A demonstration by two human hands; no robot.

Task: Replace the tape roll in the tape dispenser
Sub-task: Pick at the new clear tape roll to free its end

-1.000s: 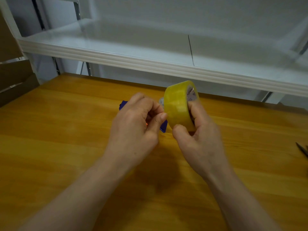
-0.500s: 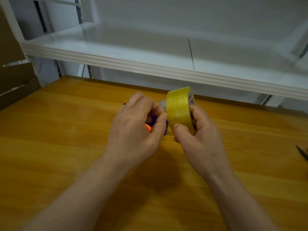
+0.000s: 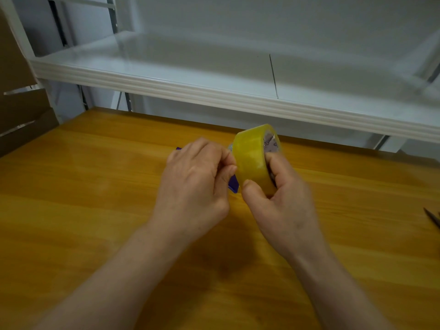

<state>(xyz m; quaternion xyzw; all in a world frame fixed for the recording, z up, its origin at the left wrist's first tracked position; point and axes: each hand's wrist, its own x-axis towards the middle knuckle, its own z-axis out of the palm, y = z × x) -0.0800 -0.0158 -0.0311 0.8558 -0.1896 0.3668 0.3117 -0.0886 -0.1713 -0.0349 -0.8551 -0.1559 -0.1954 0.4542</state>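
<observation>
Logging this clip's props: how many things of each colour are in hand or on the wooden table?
Yellow: 1, the yellow tape roll
Blue: 1, the blue plastic tape dispenser, mostly hidden
Dark: 1, a dark pointed tool at the right edge, cut off
Total: 3

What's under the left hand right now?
Only bits of the blue dispenser show past the left hand: a corner by the thumb and a sliver at the knuckles. The rest is covered. The right hand holds the yellow tape roll beside it.
</observation>
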